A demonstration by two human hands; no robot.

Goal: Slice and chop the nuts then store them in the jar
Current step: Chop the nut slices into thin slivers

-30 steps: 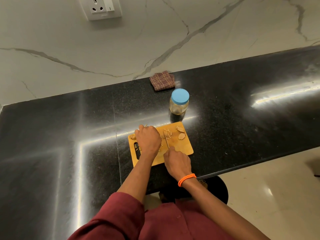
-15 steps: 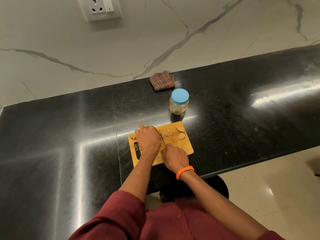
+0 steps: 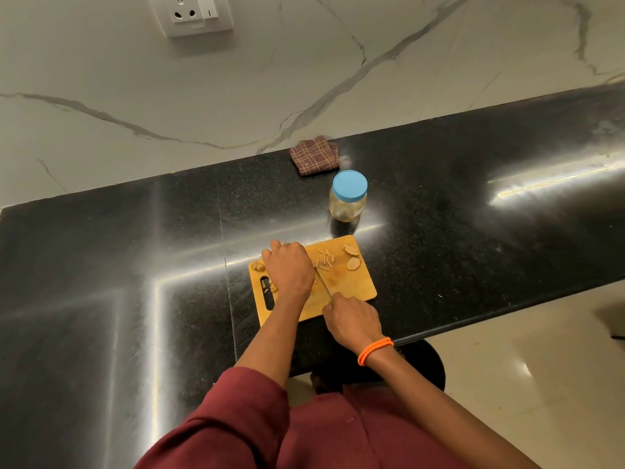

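Note:
A small wooden cutting board lies near the front edge of the black counter. My left hand rests knuckles-up on the board's left half, fingers curled down on a nut that stays mostly hidden beneath them. My right hand grips the handle of a knife, whose blade points away from me and lies right beside the left fingers. Thin nut slivers and two larger nut pieces sit on the far right of the board. Another nut lies at the left edge. Behind the board stands a clear jar with a blue lid on.
A folded brown checked cloth lies against the marble wall behind the jar. A white wall socket is at the top. The counter's front edge runs diagonally at the right, with pale floor beyond. A dark round stool is below me.
My right hand pushed the knife in toward the left fingers, then drew back a little toward the front edge. The left hand stayed in place on the board.

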